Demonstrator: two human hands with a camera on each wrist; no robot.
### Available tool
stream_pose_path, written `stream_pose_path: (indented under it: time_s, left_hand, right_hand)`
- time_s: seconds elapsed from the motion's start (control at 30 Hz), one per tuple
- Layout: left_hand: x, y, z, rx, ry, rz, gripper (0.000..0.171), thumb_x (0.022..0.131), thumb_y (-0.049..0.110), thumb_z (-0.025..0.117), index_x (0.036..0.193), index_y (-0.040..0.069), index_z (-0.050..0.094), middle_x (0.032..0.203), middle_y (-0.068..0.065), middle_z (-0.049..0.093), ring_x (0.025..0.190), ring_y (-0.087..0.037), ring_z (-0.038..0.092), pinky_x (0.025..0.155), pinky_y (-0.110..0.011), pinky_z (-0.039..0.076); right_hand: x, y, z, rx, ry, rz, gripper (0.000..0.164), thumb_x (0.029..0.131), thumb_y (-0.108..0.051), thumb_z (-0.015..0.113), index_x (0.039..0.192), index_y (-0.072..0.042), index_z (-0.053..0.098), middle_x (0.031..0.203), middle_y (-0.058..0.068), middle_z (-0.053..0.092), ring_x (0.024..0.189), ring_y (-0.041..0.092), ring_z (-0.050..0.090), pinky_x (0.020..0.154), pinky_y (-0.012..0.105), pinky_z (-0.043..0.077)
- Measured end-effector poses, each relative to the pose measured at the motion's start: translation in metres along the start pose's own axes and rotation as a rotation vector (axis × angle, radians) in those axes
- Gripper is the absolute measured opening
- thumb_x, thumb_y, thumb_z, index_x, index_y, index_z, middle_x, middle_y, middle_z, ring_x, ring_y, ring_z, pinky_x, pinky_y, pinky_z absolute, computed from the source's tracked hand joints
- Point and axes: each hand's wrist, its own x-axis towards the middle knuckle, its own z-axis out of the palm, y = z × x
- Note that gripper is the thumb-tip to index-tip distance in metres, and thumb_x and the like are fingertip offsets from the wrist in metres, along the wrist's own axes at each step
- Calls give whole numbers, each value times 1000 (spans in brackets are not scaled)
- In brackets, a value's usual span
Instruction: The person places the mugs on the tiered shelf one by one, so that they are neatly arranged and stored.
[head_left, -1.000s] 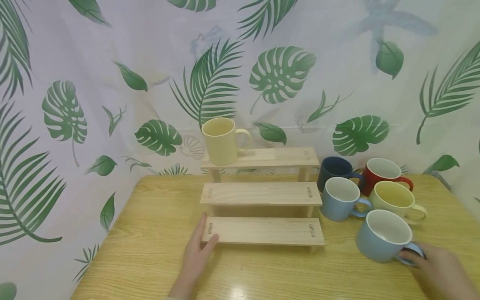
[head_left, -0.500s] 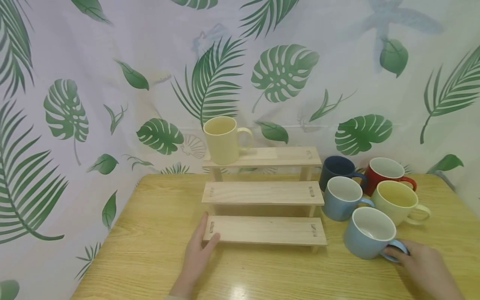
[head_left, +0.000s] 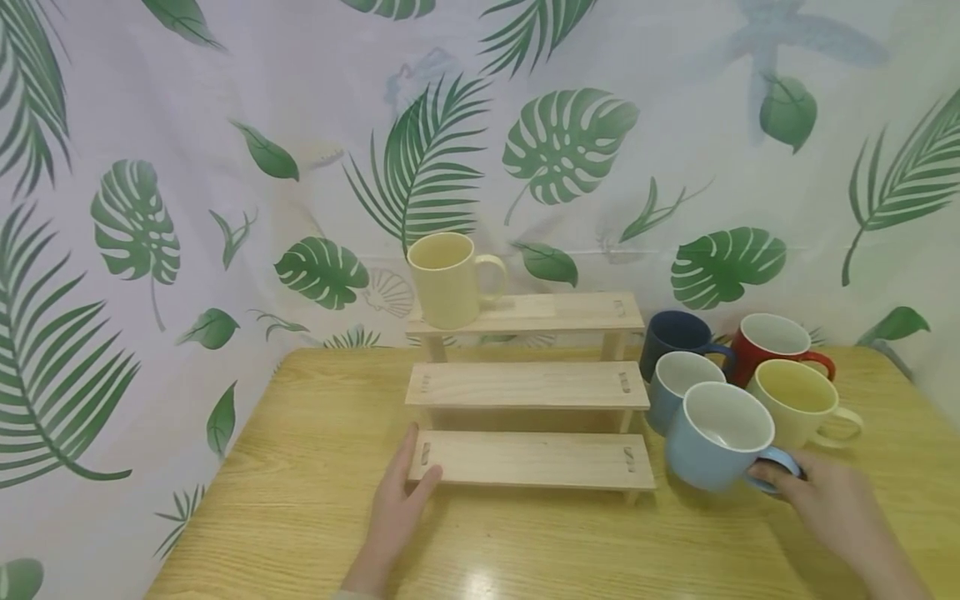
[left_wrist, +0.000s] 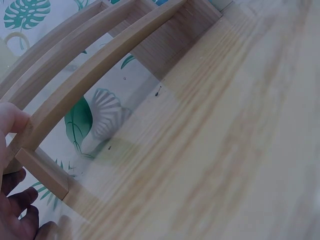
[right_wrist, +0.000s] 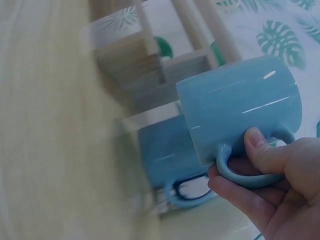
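My right hand (head_left: 828, 504) grips a light blue mug (head_left: 701, 454) by its handle, thumb along the handle. The mug hangs over the table, overlapping a second light blue mug (head_left: 662, 396) in the head view. In the right wrist view the held mug (right_wrist: 240, 105) shows its smooth side, with the other blue mug (right_wrist: 167, 150) beyond it. My left hand (head_left: 396, 508) holds the left end of the bottom step of a three-tier wooden rack (head_left: 536, 460). Thumb and fingers lie around that corner in the left wrist view. A pale yellow mug (head_left: 444, 292) stands on the top step's left end.
Right of the rack, a dark blue mug (head_left: 660, 340), a red mug (head_left: 742, 354) with a white inside and a yellow mug (head_left: 783, 417) stand close together. A leaf-print cloth (head_left: 577, 50) hangs behind the wooden table (head_left: 300, 483).
My right hand has carried the light blue mug left and upward, closer to the rack. My left hand stays at the rack's end.
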Motion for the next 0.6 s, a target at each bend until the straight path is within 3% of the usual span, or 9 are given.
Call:
stream_pose_path:
  time_s: [0.2, 0.4, 0.6]
  left_hand:
    - [0, 0, -1, 11, 4, 5, 73, 95, 42, 56, 153, 14, 22, 157, -4, 20, 142, -23, 19, 116, -45, 14]
    - [0, 0, -1, 22, 18, 13, 72, 94, 40, 57, 152, 12, 24, 156, -7, 22, 142, -26, 21, 115, -46, 16]
    - [0, -1, -1, 0, 7, 5, 74, 94, 41, 57, 152, 12, 23, 157, -5, 21, 142, -23, 19, 116, -45, 15]
  right_hand:
    - [20, -27, -18, 6, 29, 17, 12, 83, -17, 74, 77, -7, 71, 64, 0, 65, 53, -2, 42, 42, 22, 35]
    - [42, -52, -32, 39, 74, 19, 28, 82, -17, 76, 59, -12, 61, 54, -7, 57, 49, 2, 36, 40, 23, 29]
    - [62, -75, -43, 54, 57, 38, 23, 85, -24, 73, 69, -9, 69, 63, 1, 66, 53, -2, 43, 42, 26, 30]
